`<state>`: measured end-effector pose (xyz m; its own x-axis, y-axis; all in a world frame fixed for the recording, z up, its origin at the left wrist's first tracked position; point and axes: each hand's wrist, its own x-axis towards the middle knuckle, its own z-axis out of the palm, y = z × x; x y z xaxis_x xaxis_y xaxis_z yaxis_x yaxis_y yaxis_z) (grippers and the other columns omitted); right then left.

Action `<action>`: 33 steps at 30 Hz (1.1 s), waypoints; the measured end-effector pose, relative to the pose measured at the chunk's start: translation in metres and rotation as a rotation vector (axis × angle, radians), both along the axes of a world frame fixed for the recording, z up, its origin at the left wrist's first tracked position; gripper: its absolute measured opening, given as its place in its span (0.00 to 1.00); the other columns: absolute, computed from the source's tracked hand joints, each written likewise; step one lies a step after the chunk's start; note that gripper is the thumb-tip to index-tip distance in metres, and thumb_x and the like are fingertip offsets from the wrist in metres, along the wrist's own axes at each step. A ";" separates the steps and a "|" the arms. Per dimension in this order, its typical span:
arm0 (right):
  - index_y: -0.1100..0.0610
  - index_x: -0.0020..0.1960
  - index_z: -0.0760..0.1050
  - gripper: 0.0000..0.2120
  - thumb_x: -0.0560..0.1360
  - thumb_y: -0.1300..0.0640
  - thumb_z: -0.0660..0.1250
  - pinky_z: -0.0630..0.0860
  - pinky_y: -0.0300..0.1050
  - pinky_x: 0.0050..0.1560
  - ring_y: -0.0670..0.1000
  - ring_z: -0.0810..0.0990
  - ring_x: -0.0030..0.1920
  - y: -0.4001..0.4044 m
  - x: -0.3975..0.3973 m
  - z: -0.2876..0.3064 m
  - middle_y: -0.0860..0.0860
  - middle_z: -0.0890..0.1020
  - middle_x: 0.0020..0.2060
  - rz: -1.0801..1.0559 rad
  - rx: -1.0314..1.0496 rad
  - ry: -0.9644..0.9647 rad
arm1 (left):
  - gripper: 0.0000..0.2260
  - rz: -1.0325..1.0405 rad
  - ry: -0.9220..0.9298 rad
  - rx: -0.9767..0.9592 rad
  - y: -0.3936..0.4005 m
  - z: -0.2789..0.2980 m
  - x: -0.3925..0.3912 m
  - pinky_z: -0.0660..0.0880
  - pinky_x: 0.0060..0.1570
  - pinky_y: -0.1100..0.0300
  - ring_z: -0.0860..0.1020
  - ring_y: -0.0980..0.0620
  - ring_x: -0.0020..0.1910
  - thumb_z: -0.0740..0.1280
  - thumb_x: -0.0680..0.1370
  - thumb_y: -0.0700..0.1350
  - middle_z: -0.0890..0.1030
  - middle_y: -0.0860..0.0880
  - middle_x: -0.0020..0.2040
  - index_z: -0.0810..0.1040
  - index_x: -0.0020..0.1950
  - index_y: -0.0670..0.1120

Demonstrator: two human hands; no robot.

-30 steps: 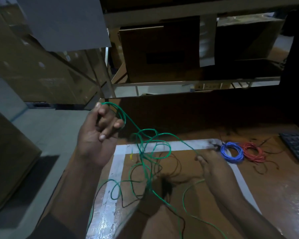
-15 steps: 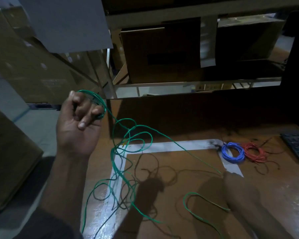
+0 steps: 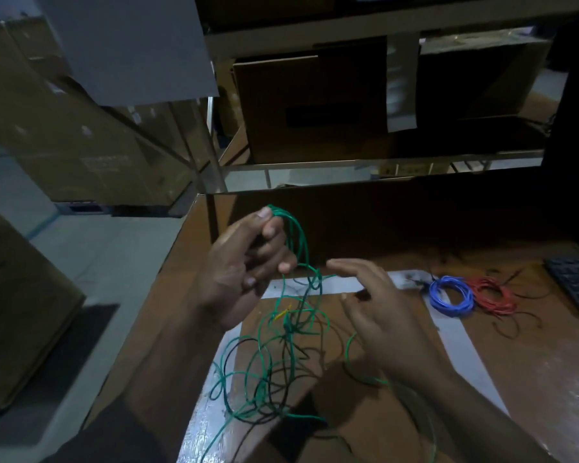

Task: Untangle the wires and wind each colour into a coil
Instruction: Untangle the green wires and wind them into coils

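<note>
My left hand (image 3: 239, 269) is raised above the table and pinches a bunch of green wire (image 3: 298, 242) loops between thumb and fingers. The green wire hangs down into a loose tangle (image 3: 274, 359) on the brown table, mixed with a thin black wire (image 3: 283, 389); a short yellow bit (image 3: 281, 315) shows in it. My right hand (image 3: 378, 305) hovers to the right of the hanging strands, fingers spread and holding nothing. A wound blue coil (image 3: 450, 295) and a red coil (image 3: 493, 295) lie side by side at the right.
White tape lines (image 3: 462, 349) mark a rectangle on the table. A black keyboard (image 3: 575, 282) sits at the far right edge. Thin black wire scraps lie near the red coil. Shelving with cardboard boxes (image 3: 308, 108) stands behind; the table's left edge drops to the floor.
My left hand has moved right and nearer the table with the green loops. My right hand has risen from the table toward the hanging strands. The tangle has bunched closer together.
</note>
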<state>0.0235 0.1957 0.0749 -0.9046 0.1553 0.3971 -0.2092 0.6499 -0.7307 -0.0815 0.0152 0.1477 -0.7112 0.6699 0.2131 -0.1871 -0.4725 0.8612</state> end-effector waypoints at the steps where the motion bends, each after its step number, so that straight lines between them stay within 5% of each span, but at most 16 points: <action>1: 0.44 0.71 0.71 0.19 0.82 0.60 0.63 0.64 0.25 0.63 0.35 0.67 0.70 -0.003 -0.001 0.008 0.35 0.72 0.67 0.055 -0.115 -0.021 | 0.17 -0.019 -0.006 0.006 0.002 0.001 0.002 0.69 0.34 0.61 0.59 0.60 0.18 0.54 0.86 0.47 0.55 0.52 0.27 0.72 0.39 0.47; 4: 0.44 0.69 0.73 0.18 0.82 0.58 0.66 0.70 0.32 0.64 0.39 0.72 0.67 -0.006 -0.007 0.018 0.38 0.75 0.64 0.171 -0.234 -0.059 | 0.16 -0.049 -0.055 0.043 0.005 0.000 0.007 0.69 0.34 0.61 0.56 0.57 0.18 0.54 0.86 0.47 0.55 0.52 0.27 0.72 0.40 0.46; 9: 0.48 0.51 0.79 0.02 0.80 0.55 0.69 0.79 0.46 0.47 0.46 0.80 0.47 0.000 -0.014 0.007 0.44 0.80 0.45 0.157 -0.306 -0.033 | 0.17 -0.007 -0.174 0.178 -0.006 -0.006 -0.004 0.71 0.35 0.64 0.57 0.56 0.19 0.52 0.88 0.48 0.57 0.54 0.26 0.71 0.41 0.48; 12: 0.51 0.43 0.73 0.08 0.78 0.56 0.71 0.77 0.57 0.40 0.60 0.78 0.40 0.008 -0.011 0.003 0.53 0.78 0.40 0.135 -0.414 -0.029 | 0.17 0.027 -0.252 0.241 -0.013 -0.013 -0.009 0.71 0.35 0.64 0.56 0.56 0.20 0.51 0.88 0.48 0.56 0.53 0.26 0.69 0.42 0.48; 14: 0.57 0.40 0.69 0.13 0.78 0.59 0.72 0.77 0.55 0.38 0.61 0.77 0.37 0.012 -0.006 0.006 0.57 0.75 0.37 0.184 -0.416 -0.028 | 0.17 0.053 -0.288 0.266 -0.016 -0.019 -0.010 0.71 0.35 0.65 0.57 0.55 0.19 0.51 0.88 0.48 0.57 0.53 0.26 0.69 0.42 0.48; 17: 0.46 0.35 0.73 0.15 0.77 0.58 0.71 0.76 0.56 0.42 0.63 0.76 0.40 0.014 -0.002 0.013 0.62 0.73 0.41 0.254 -0.401 0.001 | 0.17 0.100 -0.326 0.318 -0.022 -0.027 -0.018 0.73 0.37 0.66 0.63 0.57 0.18 0.51 0.88 0.47 0.63 0.53 0.25 0.70 0.42 0.48; 20: 0.53 0.39 0.78 0.07 0.76 0.54 0.71 0.71 0.47 0.40 0.65 0.72 0.41 0.019 0.001 0.014 0.58 0.74 0.47 0.308 -0.391 -0.026 | 0.16 0.136 -0.404 0.368 -0.027 -0.034 -0.027 0.74 0.39 0.66 0.65 0.56 0.18 0.52 0.88 0.45 0.64 0.53 0.25 0.70 0.42 0.48; 23: 0.63 0.39 0.76 0.14 0.76 0.53 0.72 0.71 0.39 0.42 0.50 0.75 0.42 0.022 0.007 0.011 0.51 0.73 0.54 0.354 -0.311 -0.018 | 0.16 0.170 -0.443 0.379 -0.030 -0.039 -0.030 0.75 0.39 0.66 0.65 0.56 0.18 0.52 0.88 0.45 0.66 0.53 0.25 0.71 0.42 0.48; 27: 0.51 0.44 0.80 0.09 0.77 0.46 0.69 0.75 0.46 0.46 0.51 0.75 0.49 0.025 0.009 0.004 0.47 0.71 0.56 0.252 0.014 -0.006 | 0.15 0.167 -0.422 0.439 -0.040 -0.032 -0.036 0.76 0.41 0.66 0.66 0.57 0.19 0.53 0.87 0.45 0.69 0.53 0.26 0.71 0.43 0.47; 29: 0.43 0.52 0.80 0.04 0.78 0.47 0.69 0.73 0.48 0.39 0.52 0.74 0.42 0.028 0.012 0.001 0.46 0.72 0.48 0.199 -0.048 0.007 | 0.16 0.192 -0.358 0.462 -0.044 -0.024 -0.040 0.75 0.41 0.65 0.66 0.57 0.19 0.52 0.87 0.45 0.68 0.52 0.26 0.72 0.43 0.47; 31: 0.36 0.62 0.75 0.15 0.79 0.52 0.68 0.70 0.49 0.37 0.53 0.73 0.37 0.030 0.017 -0.003 0.48 0.73 0.41 0.116 -0.196 0.040 | 0.17 0.244 -0.289 0.453 -0.051 -0.012 -0.041 0.74 0.41 0.65 0.65 0.57 0.19 0.52 0.88 0.46 0.68 0.52 0.26 0.73 0.43 0.47; 33: 0.39 0.64 0.72 0.18 0.80 0.59 0.66 0.69 0.53 0.38 0.60 0.72 0.38 0.038 0.023 -0.011 0.51 0.74 0.38 0.020 -0.305 0.025 | 0.17 0.285 -0.251 0.478 -0.058 -0.003 -0.042 0.74 0.40 0.66 0.66 0.57 0.19 0.52 0.88 0.46 0.69 0.52 0.25 0.73 0.43 0.48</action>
